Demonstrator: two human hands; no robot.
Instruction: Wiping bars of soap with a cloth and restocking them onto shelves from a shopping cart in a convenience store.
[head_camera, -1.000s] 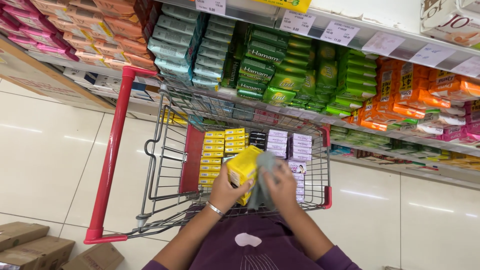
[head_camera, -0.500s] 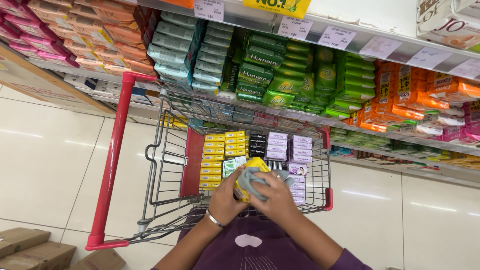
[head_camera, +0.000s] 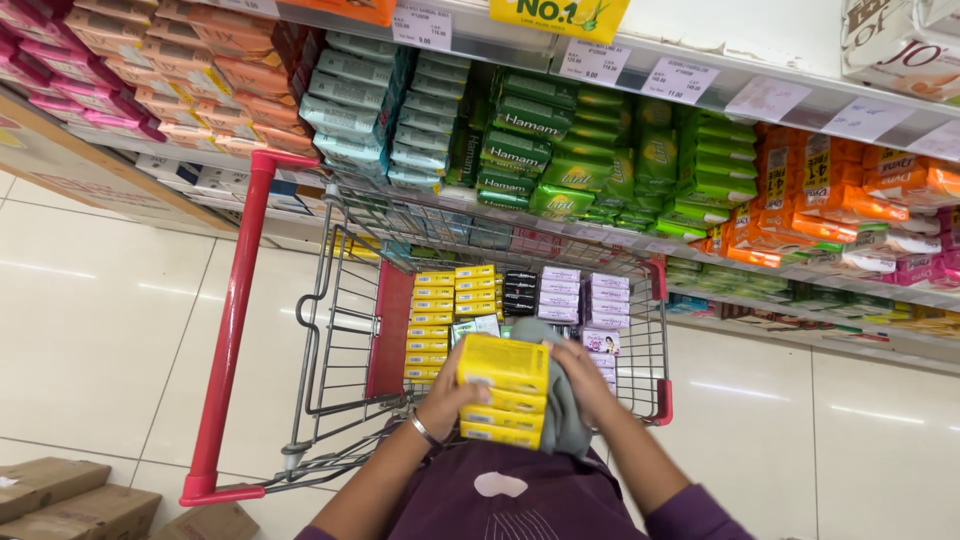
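Shelving (head_camera: 600, 70) spans the top of the frame, packed with boxed soaps too many to count: pink at upper left, teal and green at centre, orange at right. A wire cart (head_camera: 340, 300) with a red handle stands below centre on the tiled floor (head_camera: 100, 300); it holds two rows of yellow boxes, one black row and two pale violet rows. Three cardboard cartons (head_camera: 60, 490) lie at lower left. At lower centre the left hand (head_camera: 445, 395), bangle at the wrist, grips a stack (head_camera: 505, 390) of about four yellow boxes from its left side. The right hand (head_camera: 580, 375) is closed on a grey cloth (head_camera: 562, 410) pressed against the stack's right face. Judgement: wiping goes best with the stack kept square, the boxes clamped together, and the cloth drawn flat across each face.
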